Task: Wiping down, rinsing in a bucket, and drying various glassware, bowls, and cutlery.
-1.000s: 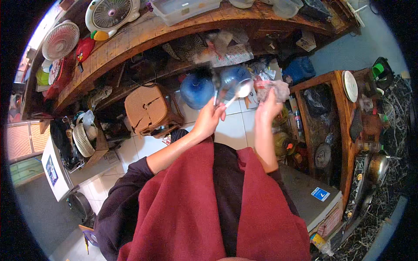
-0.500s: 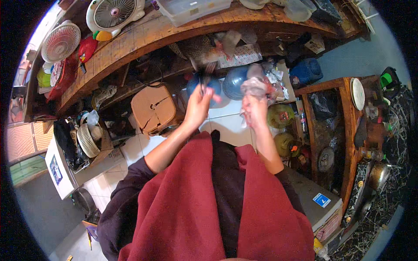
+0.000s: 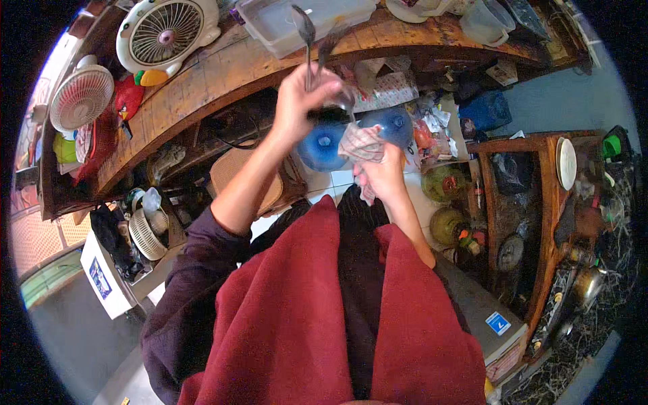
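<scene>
My left hand (image 3: pixel 300 101) is raised near the wooden counter's front edge, closed around metal cutlery. A spoon (image 3: pixel 306 28) sticks up from it, and beside that a darker, blurred piece points upward; its kind is unclear. Lower and to the right, my right hand (image 3: pixel 386 172) grips a bunched checked cloth (image 3: pixel 362 143), pale with reddish lines. Another spoon (image 3: pixel 345 100) shows just above the cloth, its handle running down into it. Whether my left fingers also touch this spoon, I cannot tell.
Ahead runs a curved-looking wooden counter (image 3: pixel 250 66) bearing a clear plastic box (image 3: pixel 277 42) and a white fan (image 3: pixel 165 34). Beneath it stand blue water jugs (image 3: pixel 322 145) and a brown stool (image 3: pixel 226 172). Green gas cylinders (image 3: pixel 445 226) stand by a wooden rack (image 3: pixel 547 202) at right.
My left hand has risen toward the counter with the cutlery. My right hand has shifted slightly left with the cloth, and a spoon now shows at the cloth.
</scene>
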A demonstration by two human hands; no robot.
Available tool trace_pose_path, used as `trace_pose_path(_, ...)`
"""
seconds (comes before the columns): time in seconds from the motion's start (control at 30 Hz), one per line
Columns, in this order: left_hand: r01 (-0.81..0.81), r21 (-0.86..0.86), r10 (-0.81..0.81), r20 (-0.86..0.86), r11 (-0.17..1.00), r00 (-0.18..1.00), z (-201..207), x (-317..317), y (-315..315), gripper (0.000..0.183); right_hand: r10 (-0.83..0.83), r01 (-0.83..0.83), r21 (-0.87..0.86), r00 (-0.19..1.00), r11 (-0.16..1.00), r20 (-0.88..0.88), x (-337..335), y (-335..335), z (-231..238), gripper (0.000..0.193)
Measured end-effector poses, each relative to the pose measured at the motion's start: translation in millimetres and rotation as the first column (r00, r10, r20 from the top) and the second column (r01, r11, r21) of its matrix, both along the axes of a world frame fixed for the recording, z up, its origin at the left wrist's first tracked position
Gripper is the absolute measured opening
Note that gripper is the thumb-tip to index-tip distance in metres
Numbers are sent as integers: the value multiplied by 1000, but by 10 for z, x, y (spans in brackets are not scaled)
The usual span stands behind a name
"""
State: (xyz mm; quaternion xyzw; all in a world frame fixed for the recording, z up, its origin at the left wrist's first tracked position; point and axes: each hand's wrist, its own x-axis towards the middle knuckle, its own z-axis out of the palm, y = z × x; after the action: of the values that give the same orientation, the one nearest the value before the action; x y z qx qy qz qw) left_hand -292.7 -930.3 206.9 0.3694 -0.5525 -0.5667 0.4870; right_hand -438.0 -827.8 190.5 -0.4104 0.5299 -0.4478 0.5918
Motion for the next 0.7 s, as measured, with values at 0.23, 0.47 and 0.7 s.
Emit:
trace_pose_path(0.23, -264, -451, 290, -11, 853, 957, 691, -565, -997, 12, -101, 98, -109, 994, 989, -26, -793, -641, 229, 20)
trace_pose_path(0.47, -719, -475, 693, -271, 507, 668, 1043, -877, -2306, 8, 8, -3, 56, 997, 998, -82, -1645, -882, 18, 20)
trace_pose_path(0.7, -497, -676, 772, 172, 545, 612, 460, -1533, -3008, 7, 118, -119, 72, 993, 990, 11, -1858, -1163, -121, 26)
